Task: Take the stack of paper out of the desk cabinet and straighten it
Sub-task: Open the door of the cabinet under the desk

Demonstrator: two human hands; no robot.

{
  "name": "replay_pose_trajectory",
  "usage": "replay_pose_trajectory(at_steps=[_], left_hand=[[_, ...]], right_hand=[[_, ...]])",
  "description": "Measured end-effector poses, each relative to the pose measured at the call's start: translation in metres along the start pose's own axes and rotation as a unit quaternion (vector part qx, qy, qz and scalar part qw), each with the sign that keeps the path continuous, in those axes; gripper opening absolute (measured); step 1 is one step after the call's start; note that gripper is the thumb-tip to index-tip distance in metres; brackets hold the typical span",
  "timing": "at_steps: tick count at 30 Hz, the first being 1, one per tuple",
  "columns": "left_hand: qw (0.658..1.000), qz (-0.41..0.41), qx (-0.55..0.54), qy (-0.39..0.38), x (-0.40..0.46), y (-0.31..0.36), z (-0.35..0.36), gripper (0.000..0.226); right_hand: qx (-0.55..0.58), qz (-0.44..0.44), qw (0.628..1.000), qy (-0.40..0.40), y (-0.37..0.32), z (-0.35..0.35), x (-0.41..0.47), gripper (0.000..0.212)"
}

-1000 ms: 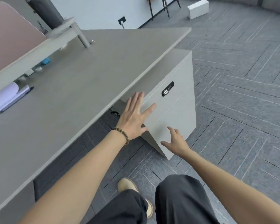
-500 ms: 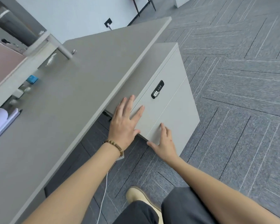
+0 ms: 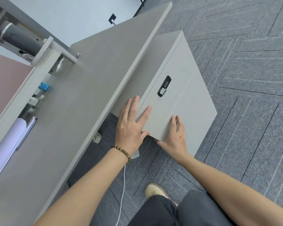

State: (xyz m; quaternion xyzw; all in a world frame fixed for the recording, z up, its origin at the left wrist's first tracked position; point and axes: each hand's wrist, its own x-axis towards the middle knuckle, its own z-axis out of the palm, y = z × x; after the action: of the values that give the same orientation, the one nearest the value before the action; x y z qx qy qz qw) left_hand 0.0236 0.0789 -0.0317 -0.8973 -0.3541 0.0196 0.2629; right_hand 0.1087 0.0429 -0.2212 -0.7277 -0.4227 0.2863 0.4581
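A light grey desk cabinet [image 3: 191, 95] stands on the carpet under the right end of the desk [image 3: 75, 111]. Its front is closed and carries a black combination lock [image 3: 164, 86]. My left hand [image 3: 131, 126] lies flat with spread fingers on the cabinet's near upper corner, thumb hooked at the front edge. My right hand [image 3: 176, 136] rests flat on the front panel beside it, fingers pointing up along a seam. Neither hand holds anything. No stack of paper shows; the cabinet's inside is hidden.
A rolled white sheet [image 3: 8, 144] and small items, one a blue box [image 3: 44, 86], lie at the desk's far left under a raised shelf. A white cable [image 3: 122, 190] hangs by a power strip under the desk. My leg and shoe [image 3: 155, 191] are on the grey carpet.
My view has swung closer over the cabinet. My right hand came in from the air and now lies flat on the front panel; my left hand stays on the cabinet's corner.
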Motion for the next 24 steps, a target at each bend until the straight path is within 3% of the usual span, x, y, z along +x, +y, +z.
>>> replay_pose_trajectory(at_steps=[9,17,24], left_hand=[[0.999,-0.036,0.000,-0.016,-0.001,0.006,0.000,0.098],[0.993,-0.092,0.036,-0.070,0.003,0.025,-0.016,0.104],[0.984,-0.126,0.035,-0.121,0.005,0.039,-0.031,0.111]], right_hand=[[-0.030,-0.040,0.999,-0.017,0.004,-0.013,-0.005,0.125],[-0.080,-0.120,0.988,-0.051,0.044,-0.082,-0.022,0.121],[-0.080,-0.196,0.975,-0.065,0.078,-0.157,-0.037,0.086]])
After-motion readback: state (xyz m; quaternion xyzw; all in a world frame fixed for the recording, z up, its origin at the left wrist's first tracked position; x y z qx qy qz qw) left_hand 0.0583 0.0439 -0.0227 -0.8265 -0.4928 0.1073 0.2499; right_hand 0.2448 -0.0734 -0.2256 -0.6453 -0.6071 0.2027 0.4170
